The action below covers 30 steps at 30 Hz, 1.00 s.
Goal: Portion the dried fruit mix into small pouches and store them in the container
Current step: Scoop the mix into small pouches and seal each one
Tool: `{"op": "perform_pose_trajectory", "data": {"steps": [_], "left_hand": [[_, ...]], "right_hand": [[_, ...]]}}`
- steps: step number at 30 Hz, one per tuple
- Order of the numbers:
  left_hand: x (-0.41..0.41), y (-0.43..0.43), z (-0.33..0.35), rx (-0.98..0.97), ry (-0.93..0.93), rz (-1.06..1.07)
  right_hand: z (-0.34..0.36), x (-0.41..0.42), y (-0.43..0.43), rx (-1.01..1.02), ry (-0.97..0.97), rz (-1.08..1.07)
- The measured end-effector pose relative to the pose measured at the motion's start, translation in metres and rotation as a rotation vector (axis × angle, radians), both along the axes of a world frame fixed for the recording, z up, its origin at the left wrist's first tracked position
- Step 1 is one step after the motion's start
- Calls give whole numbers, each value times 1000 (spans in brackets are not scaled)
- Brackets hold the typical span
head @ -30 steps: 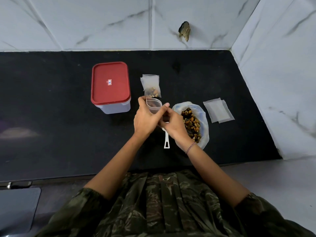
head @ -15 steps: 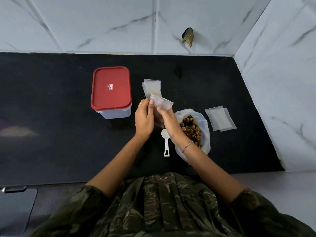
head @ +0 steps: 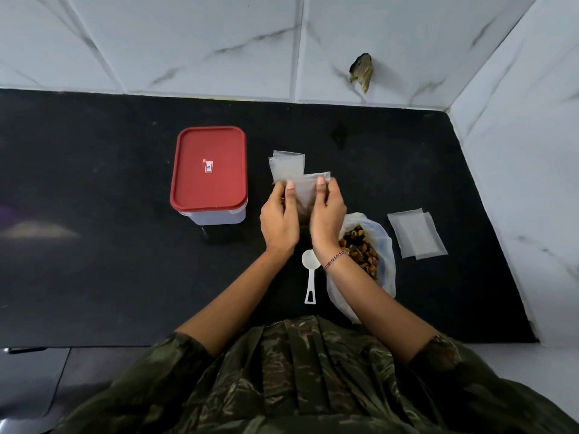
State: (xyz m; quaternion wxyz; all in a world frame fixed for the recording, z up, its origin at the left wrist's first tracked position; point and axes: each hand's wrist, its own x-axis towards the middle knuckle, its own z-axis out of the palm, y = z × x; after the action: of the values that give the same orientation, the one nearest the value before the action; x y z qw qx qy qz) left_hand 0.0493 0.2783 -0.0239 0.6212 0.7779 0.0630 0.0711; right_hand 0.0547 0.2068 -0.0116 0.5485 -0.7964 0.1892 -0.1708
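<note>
Pouch [head: 308, 187] hangs pinched at its top edge between left hand [head: 279, 220] and right hand [head: 327, 219]. A poorly pressed seal could open and spill.

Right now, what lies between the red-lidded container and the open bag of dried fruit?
In the head view, both hands: the left hand and right hand pinch a small pouch between container and bag. The white spoon lies nearer the person.

Soft, even light is shown. A pale glare patch is seen at left on the matte black countertop [head: 94, 277]. A faint shadow is thrown beside the red-lidded clear plastic container [head: 208, 170]. White marble wall tiles [head: 188, 42] are bowed by wide-angle distortion.
</note>
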Motion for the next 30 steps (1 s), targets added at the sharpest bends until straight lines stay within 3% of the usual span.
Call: {"op": "perform_pose_trajectory", "data": {"steps": [6, 10, 17, 19, 24, 30], "left_hand": [[18, -9, -5, 24, 40, 84], [27, -8, -10, 20, 94, 123], [54, 4, -13, 117, 115, 70], [58, 8, -15, 121, 137, 57], [48, 8, -22, 50, 234, 27], [48, 15, -30, 90, 240, 30]], "right_hand": [[-8, 19, 6, -90, 16, -24], [-14, 32, 10, 27, 86, 13], [-15, 51, -25, 234, 518, 338], [-19, 50, -32, 131, 496, 367], [-20, 50, -32, -16, 358, 208], [-28, 63, -29, -127, 426, 193]]}}
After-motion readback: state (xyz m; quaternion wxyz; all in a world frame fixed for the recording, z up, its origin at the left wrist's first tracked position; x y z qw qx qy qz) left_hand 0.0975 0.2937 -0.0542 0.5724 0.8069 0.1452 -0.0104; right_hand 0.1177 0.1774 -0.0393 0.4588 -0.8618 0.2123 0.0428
